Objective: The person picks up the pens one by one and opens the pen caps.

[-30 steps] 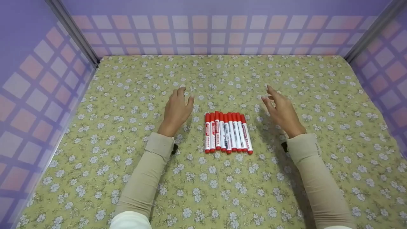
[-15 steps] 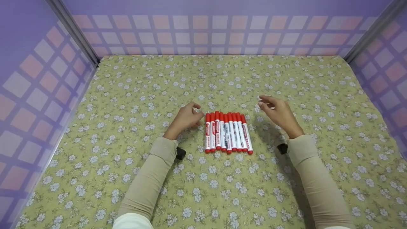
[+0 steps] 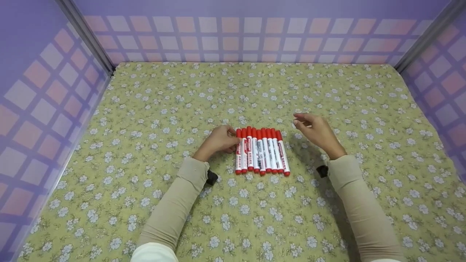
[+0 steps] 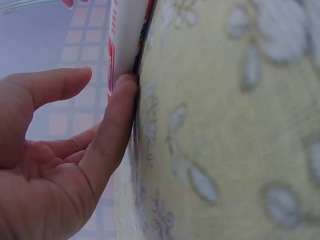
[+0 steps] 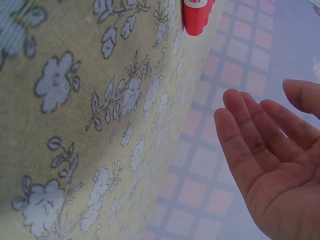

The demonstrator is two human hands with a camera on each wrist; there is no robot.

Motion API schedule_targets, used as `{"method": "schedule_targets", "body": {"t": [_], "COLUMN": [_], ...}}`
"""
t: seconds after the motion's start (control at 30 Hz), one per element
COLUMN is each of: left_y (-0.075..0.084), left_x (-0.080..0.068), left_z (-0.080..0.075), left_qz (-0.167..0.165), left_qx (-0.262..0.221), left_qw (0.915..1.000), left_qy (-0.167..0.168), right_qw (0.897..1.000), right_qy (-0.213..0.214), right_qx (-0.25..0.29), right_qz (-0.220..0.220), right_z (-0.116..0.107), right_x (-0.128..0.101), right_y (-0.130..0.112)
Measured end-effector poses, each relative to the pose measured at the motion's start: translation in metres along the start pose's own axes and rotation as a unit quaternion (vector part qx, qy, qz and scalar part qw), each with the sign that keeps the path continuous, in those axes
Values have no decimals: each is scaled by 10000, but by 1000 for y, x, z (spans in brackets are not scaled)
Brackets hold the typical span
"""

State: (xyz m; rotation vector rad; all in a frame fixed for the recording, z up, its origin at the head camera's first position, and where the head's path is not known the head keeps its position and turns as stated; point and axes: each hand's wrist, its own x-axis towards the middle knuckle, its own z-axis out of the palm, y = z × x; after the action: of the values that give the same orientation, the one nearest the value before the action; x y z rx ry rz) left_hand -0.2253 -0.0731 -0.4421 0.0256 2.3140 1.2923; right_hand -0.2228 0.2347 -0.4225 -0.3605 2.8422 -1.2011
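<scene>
Several red-capped white markers lie side by side in a row on the flowered cloth. My left hand is at the left end of the row, by the leftmost marker. The left wrist view shows that marker with a fingertip of my left hand against its side near the cloth. The thumb stands apart from it. To the right of the row, my right hand hovers above the cloth with nothing in it. In the right wrist view its fingers are nearly straight, and the thumb is apart from them.
The flowered cloth covers the whole table. Purple walls with pink and white squares stand at the back, left and right.
My left hand has moved right and down to the leftmost marker. My right hand has shifted slightly left and down, its fingers drawn a little closer together. The markers have hardly moved.
</scene>
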Motion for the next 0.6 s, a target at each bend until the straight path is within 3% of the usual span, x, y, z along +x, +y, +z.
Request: {"method": "schedule_targets", "body": {"t": [0.3,0.6], "left_y": [6,8], "left_x": [0,1], "left_z": [4,5], "left_qz": [-285,-115], "left_qx": [319,898], "left_qw": [9991,9957], "left_qy": [33,185], "right_qw": [9999,9998], "right_qy": [-99,-202], "right_qx": [-13,-8], "right_qz": [38,38], "right_z": [1,2], "right_x": [-2,-2], "right_y": [-1,1]}}
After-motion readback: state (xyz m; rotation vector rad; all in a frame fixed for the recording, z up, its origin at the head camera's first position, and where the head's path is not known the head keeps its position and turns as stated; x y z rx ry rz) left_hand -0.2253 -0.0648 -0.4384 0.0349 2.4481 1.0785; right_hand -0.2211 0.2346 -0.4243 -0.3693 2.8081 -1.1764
